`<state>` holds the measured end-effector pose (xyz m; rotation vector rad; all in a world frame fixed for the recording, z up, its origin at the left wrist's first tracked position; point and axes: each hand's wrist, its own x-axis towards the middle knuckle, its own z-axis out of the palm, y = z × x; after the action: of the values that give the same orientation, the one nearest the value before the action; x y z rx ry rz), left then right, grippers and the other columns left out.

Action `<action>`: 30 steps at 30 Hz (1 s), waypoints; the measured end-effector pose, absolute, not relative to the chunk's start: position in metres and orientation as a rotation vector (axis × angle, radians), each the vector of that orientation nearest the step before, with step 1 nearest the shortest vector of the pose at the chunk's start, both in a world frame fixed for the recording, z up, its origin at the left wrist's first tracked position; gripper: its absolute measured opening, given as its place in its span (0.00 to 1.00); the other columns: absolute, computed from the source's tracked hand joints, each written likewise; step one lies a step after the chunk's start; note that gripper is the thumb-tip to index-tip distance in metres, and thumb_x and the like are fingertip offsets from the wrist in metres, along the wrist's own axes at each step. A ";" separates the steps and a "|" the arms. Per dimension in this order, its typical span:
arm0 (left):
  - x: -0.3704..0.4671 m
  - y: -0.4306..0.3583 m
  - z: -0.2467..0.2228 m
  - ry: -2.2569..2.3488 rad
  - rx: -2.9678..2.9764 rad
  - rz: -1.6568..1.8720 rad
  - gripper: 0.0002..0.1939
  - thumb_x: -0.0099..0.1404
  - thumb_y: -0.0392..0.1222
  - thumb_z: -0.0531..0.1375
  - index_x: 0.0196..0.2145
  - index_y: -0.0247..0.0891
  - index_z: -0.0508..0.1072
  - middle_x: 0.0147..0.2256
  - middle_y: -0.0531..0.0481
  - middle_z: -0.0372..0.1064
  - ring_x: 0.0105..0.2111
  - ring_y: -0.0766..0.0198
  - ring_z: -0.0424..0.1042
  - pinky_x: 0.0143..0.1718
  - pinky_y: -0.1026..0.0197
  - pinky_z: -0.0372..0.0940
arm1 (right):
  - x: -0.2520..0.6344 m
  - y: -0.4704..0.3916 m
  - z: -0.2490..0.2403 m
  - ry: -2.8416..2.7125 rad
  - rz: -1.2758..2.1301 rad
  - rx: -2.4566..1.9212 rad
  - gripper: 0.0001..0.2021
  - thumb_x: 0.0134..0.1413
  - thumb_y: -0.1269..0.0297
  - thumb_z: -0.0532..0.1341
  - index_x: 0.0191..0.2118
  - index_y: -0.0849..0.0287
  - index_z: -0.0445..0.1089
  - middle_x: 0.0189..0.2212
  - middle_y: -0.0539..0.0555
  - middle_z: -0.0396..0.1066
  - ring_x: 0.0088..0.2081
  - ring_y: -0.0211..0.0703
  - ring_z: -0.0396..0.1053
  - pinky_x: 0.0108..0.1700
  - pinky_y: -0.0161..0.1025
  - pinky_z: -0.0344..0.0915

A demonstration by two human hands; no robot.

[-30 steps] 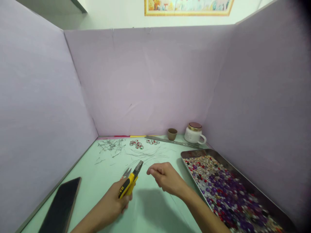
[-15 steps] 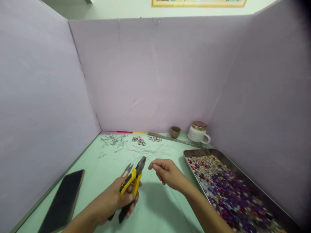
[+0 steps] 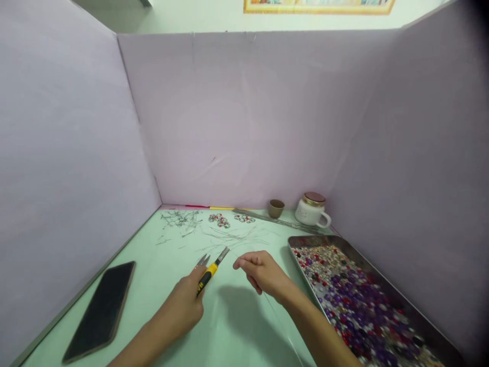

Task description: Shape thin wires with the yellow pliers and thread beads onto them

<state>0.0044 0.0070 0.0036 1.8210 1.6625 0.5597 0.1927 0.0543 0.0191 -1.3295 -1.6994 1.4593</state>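
Observation:
My left hand (image 3: 186, 302) is wrapped round yellow and black pliers (image 3: 210, 273), seen edge-on, with their metal jaws pointing up and right. My right hand (image 3: 262, 271) pinches a thin wire (image 3: 275, 312) between thumb and forefinger. The wire runs down toward the front edge of the view, and its short upper end reaches toward the tip of the pliers. Whether jaws and wire touch is too fine to tell. Small snips (image 3: 204, 260) with pointed blades lie just behind my left hand, partly hidden by it.
A metal tray (image 3: 308, 287) of mixed beads is at the right, a dark phone (image 3: 101, 311) at the left. Along the back are wire scraps (image 3: 181, 219), beaded pieces (image 3: 219, 220), long wires (image 3: 280, 222), a small brown cup (image 3: 275, 208) and a lidded white mug (image 3: 310, 211). Pale panels surround the table.
My left hand has turned over, rotating the pliers from a broad view of both handles to a narrow edge-on view. My right hand stays nearly in place. The view has shifted slightly.

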 end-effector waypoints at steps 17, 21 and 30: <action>-0.002 0.003 0.009 0.656 0.832 0.586 0.16 0.52 0.40 0.57 0.40 0.36 0.62 0.27 0.49 0.63 0.20 0.67 0.66 0.18 0.64 0.62 | 0.195 0.069 -0.010 -1.817 1.388 -1.035 0.16 0.51 0.57 0.50 0.35 0.64 0.68 0.11 0.43 0.56 0.13 0.29 0.52 0.18 0.29 0.50; -0.001 0.007 0.002 1.049 1.060 0.619 0.11 0.52 0.37 0.54 0.36 0.35 0.63 0.24 0.51 0.63 0.17 0.67 0.63 0.16 0.65 0.58 | 0.191 0.065 -0.011 -1.876 1.335 -1.214 0.15 0.52 0.58 0.49 0.33 0.63 0.68 0.10 0.43 0.56 0.12 0.30 0.52 0.16 0.28 0.50; 0.005 0.004 -0.005 2.012 2.047 0.320 0.31 0.45 0.22 0.48 0.48 0.37 0.62 0.36 0.40 0.66 0.33 0.53 0.68 0.31 0.57 0.57 | 0.193 0.057 0.000 -2.027 1.114 -1.424 0.14 0.51 0.61 0.49 0.30 0.61 0.69 0.08 0.44 0.54 0.12 0.32 0.53 0.17 0.30 0.48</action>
<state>0.0054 0.0039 -0.0047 2.0468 2.0117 0.3199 0.1934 0.0572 0.0005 -1.4235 -2.0268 1.1141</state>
